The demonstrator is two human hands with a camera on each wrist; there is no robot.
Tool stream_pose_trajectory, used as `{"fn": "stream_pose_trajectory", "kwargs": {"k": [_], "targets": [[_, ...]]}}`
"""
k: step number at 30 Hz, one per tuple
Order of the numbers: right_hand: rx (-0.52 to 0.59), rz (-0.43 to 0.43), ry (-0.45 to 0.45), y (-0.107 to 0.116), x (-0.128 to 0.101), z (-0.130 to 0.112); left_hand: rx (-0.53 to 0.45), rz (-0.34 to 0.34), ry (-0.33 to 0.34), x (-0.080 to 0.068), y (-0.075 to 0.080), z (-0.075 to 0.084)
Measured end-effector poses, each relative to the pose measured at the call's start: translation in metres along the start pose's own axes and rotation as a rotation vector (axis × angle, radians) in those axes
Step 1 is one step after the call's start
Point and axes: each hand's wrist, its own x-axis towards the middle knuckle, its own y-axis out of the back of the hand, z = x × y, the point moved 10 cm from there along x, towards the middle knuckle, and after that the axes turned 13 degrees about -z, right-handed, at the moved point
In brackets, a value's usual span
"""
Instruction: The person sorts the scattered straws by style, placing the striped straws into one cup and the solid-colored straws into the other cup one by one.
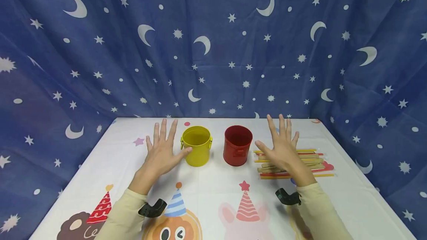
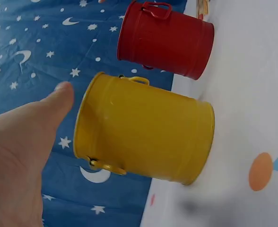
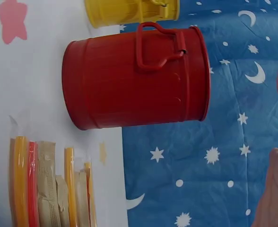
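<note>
A blue drape (image 1: 213, 47) printed with moons and stars fills the whole back and both sides, hanging down to the far edge of the table. Below it the table (image 1: 207, 192) wears a white cloth with cartoon party hats, running wide under both hands and out toward the person.

Left hand (image 1: 162, 153) is spread flat, fingers straight and apart, pointing away toward the drape, holding nothing. Just beside its thumb, on the inner side, stands the yellow pail (image 1: 197, 145), upright, mouth open to the ceiling; the thumb tip looks to be at the pail's wall, though contact is hard to call. In the left wrist view the thumb (image 2: 58, 97) sits close to the pail's rim with a sliver of blue between.

Right hand (image 1: 281, 147) is likewise open, fingers fanned and straight, gripping nothing. Inward of its thumb, a clear gap off, stands the red pail (image 1: 238, 145), upright too, a handle (image 3: 155, 47) on its side. The two pails stand near each other, not touching, between the hands.

Under and beyond the right palm lies the straw pile (image 1: 300, 164), yellow, red and tan, long axes running crosswise, left to right, parallel to the table's far edge. Whether the palm touches them, I cannot tell.

Bare cloth lies outward of the left hand, and nearer the person.
</note>
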Motion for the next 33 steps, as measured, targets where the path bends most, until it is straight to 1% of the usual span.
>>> {"fn": "stream_pose_trajectory", "kwargs": {"k": [3, 6, 10, 15, 19, 24, 27, 31, 33], "targets": [[0.059, -0.003, 0.027, 0.003, 0.001, 0.005, -0.096, -0.009, -0.022, 0.006, -0.004, -0.004], [0.099, -0.021, 0.042, 0.003, 0.003, 0.011, -0.196, -0.035, -0.048, 0.013, -0.015, -0.011], [0.100, -0.049, 0.027, -0.001, 0.007, 0.022, -0.354, -0.103, -0.064, 0.023, -0.035, -0.020], [0.100, -0.082, 0.002, -0.010, 0.012, 0.036, -0.523, -0.207, -0.038, 0.031, -0.060, -0.029], [0.122, -0.097, 0.002, -0.016, 0.015, 0.046, -0.592, -0.265, -0.021, 0.033, -0.073, -0.033], [0.160, -0.108, -0.026, -0.022, 0.018, 0.064, -0.656, -0.278, -0.030, 0.035, -0.078, -0.038], [0.190, -0.129, -0.047, -0.025, 0.019, 0.076, -0.686, -0.307, -0.029, 0.036, -0.084, -0.040], [0.221, -0.152, -0.041, -0.029, 0.024, 0.084, -0.677, -0.355, -0.028, 0.036, -0.092, -0.040], [0.229, -0.156, -0.034, -0.030, 0.026, 0.086, -0.662, -0.363, -0.046, 0.036, -0.094, -0.039]]}}
